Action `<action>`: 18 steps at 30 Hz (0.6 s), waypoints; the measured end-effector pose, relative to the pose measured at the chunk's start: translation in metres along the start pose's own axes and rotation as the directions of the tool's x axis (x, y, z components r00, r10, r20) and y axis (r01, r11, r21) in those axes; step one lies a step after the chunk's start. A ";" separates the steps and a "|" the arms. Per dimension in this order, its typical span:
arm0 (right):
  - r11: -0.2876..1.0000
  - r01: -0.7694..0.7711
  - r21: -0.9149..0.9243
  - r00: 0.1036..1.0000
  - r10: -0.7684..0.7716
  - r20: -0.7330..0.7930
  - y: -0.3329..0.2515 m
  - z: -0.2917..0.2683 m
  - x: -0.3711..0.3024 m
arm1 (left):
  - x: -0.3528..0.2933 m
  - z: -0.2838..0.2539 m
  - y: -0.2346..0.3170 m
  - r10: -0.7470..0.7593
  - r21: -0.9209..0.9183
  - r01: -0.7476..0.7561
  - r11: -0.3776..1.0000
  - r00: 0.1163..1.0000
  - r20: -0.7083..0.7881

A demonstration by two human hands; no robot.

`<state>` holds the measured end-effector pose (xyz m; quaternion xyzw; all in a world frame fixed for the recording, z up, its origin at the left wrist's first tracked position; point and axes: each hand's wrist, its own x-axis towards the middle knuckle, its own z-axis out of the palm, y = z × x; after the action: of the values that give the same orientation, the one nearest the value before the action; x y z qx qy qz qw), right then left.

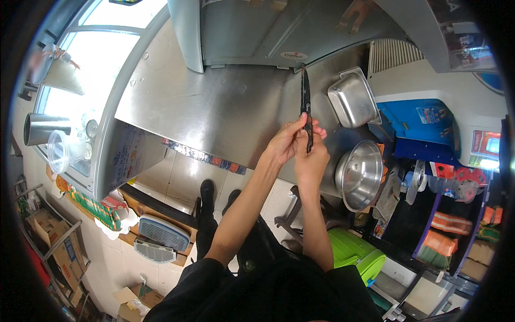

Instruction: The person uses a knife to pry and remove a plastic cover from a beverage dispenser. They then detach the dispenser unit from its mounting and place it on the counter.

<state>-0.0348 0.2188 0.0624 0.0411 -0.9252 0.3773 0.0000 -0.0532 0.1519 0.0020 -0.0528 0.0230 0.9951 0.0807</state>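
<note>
A blue rectangular box [424, 121] sits right of the steel surface [214, 107]. Both grips, left hand [287, 142] and right hand [313, 158], close on the dark knife [306, 107], blade pointing away above them.

Long dark knife [306, 104] held upright, blade pointing away, above the steel counter [214, 107]

Single head-worn fisheye view, looking steeply down, close over steel counter [214, 107], edges curved
</note>
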 end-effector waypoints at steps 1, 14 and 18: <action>0.996 0.039 -0.083 0.999 -0.042 -0.035 0.000 0.003 -0.001 | 0.001 -0.002 -0.002 -0.006 -0.024 0.006 1.000 1.000 0.021; -0.047 -0.833 0.552 0.545 0.102 0.832 0.004 -0.045 0.017 | 0.010 -0.003 -0.009 0.011 0.093 -0.018 0.995 0.997 0.073; 0.526 -0.665 0.529 0.736 0.345 0.582 0.007 -0.037 0.015 | 0.015 -0.006 -0.022 0.058 -0.181 -0.023 0.983 0.980 0.193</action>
<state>-0.0517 0.2482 0.0849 -0.1622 -0.6520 0.6678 -0.3205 -0.0639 0.1760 -0.0067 0.0396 -0.0732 0.9949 0.0572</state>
